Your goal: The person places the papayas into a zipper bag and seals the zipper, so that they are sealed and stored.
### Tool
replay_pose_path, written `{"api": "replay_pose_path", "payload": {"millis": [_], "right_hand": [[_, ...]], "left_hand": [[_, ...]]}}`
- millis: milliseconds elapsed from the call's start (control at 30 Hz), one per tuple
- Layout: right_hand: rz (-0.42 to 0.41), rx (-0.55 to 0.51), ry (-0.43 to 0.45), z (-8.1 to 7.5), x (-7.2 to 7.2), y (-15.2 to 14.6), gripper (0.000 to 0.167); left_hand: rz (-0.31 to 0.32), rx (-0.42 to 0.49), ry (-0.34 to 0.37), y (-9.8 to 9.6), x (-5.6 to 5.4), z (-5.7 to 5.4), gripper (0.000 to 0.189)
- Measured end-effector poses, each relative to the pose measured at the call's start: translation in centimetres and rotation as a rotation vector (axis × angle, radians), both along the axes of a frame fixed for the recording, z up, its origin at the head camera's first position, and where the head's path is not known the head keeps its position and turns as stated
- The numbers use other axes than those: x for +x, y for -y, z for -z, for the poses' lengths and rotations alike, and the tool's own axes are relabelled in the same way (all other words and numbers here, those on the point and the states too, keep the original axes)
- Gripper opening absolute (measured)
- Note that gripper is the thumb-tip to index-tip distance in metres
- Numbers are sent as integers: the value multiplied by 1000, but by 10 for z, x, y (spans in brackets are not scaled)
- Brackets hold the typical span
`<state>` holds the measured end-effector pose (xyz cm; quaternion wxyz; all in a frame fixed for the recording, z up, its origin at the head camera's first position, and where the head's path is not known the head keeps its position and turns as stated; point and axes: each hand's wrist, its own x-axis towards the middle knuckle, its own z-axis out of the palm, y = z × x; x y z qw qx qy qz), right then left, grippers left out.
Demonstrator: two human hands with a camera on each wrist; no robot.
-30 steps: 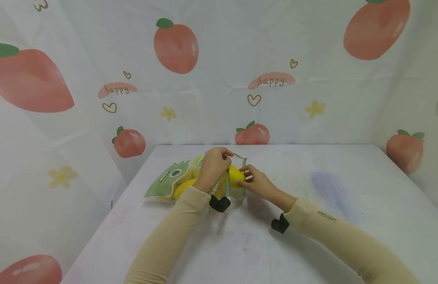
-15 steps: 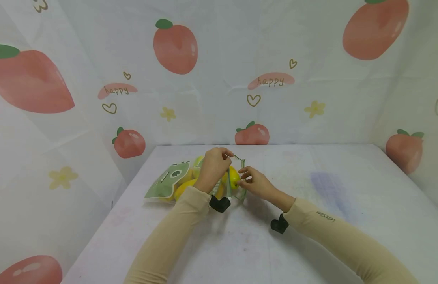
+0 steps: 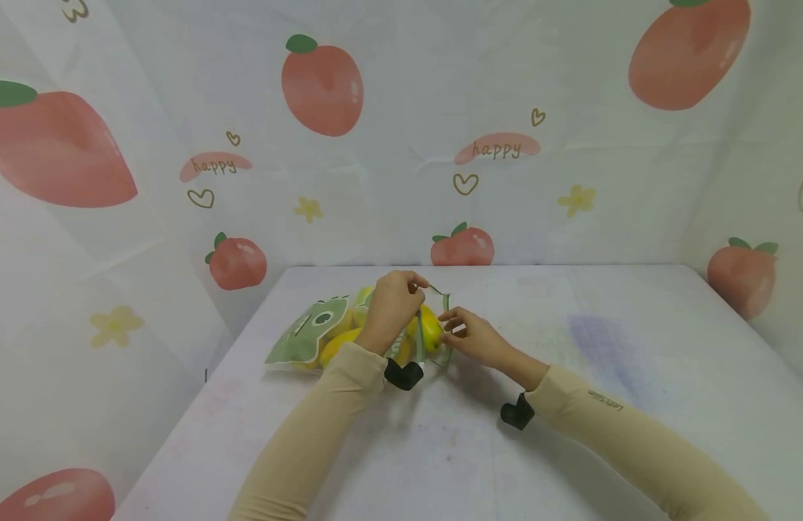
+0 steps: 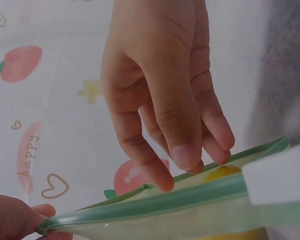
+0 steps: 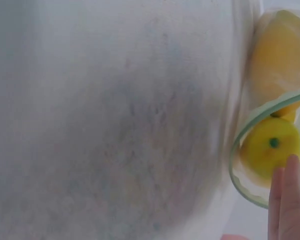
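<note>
A clear zip bag with a green cartoon face (image 3: 304, 333) lies on its side, holding several yellow fruits. My left hand (image 3: 393, 307) pinches the green zip edge at one corner of its mouth; in the left wrist view the thumb and fingers (image 4: 12, 220) grip that corner. Just inside the mouth sits a lemon (image 3: 430, 329), its green tip facing out in the right wrist view (image 5: 270, 150). My right hand (image 3: 479, 339) is at the opening with loosely extended fingers (image 5: 291, 190) close to the lemon. A white slider (image 4: 277, 176) sits on the zip.
The bag rests on a pale table (image 3: 466, 463) with a purple stain (image 3: 606, 351) to the right. A white cloth printed with peaches (image 3: 323, 90) hangs behind and at both sides. A dark wrist camera (image 3: 404, 374) hangs under the left wrist.
The right fingers held the lemon at the mouth a second ago; they have let go, and the lemon sits further left, inside the bag. The left hand stays on the edge.
</note>
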<state>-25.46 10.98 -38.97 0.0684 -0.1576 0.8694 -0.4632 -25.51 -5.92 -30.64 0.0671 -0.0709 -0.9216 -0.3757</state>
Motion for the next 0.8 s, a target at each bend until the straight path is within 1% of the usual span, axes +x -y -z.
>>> {"api": "replay_pose_path", "payload": {"millis": [167, 367, 533, 667, 800], "right_hand": [[-37, -26, -2, -5, 4, -5, 38], [-81, -57, -21, -17, 13, -10, 39], [-117, -111, -36, -28, 22, -17, 38], [-141, -142, -73, -36, 27, -23, 35], [-154, -173, -97, -40, 31, -29, 34]], "left_hand": [[-1, 5, 2, 1, 1, 0, 24], [7, 2, -12, 1, -1, 1, 24], [5, 6, -9, 0, -2, 1, 23], [10, 8, -10, 0, -2, 0, 23], [17, 9, -14, 0, -2, 0, 23]]}}
